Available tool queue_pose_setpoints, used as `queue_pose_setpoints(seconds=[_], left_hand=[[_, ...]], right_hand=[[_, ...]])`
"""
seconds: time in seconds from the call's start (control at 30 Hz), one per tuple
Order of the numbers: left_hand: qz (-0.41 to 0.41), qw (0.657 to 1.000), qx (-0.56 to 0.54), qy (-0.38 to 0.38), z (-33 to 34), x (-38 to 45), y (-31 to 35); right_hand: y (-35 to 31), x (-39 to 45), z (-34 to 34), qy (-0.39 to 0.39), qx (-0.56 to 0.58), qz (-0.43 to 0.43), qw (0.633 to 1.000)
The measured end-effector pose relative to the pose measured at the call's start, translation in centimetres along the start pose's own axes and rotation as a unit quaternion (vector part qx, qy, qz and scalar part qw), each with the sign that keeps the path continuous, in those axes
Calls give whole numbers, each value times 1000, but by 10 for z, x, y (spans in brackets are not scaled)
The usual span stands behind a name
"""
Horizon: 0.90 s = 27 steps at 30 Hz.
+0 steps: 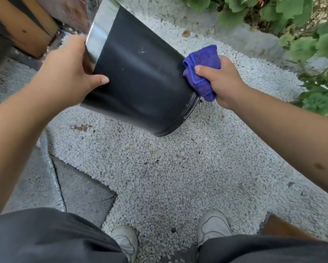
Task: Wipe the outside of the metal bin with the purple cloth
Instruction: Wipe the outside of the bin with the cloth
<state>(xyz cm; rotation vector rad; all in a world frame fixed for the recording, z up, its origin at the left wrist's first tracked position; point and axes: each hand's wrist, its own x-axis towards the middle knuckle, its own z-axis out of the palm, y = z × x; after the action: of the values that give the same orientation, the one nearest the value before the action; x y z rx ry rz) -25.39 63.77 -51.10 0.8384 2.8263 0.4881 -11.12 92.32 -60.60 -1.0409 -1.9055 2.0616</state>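
Observation:
A dark metal bin with a shiny silver rim band is held tilted in the air above the gravel, its base pointing down and to the right. My left hand grips it at the left side near the rim, thumb lying across the dark wall. My right hand holds a bunched purple cloth, which presses against the bin's right side near the base.
White gravel covers the ground below, with grey paving slabs at the left. Wooden boards stand at the top left, green plants at the top right. My two white shoes stand at the bottom.

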Motion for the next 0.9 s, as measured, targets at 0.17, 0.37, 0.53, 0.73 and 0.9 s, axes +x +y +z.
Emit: queue_pose_setpoints(seconds=[0.17,0.37,0.53,0.73,0.9], left_hand=[[33,999,14,-12,24,0,7],[30,999,18,19,33,6,-7],[36,999,9,21,36,6,-14],[75,996,30,22,38,4,-5],[91,994,50,26,38,4,-1]], right_hand=[[-7,9,9,49,-106,-63,991],[-18,23,-5,167,-224,-183,943],[-2,22,-8,19,-414,-218,884],[5,8,-22,-44,-439,-261,859],[18,-7,-20,-60,-480,-294,824]])
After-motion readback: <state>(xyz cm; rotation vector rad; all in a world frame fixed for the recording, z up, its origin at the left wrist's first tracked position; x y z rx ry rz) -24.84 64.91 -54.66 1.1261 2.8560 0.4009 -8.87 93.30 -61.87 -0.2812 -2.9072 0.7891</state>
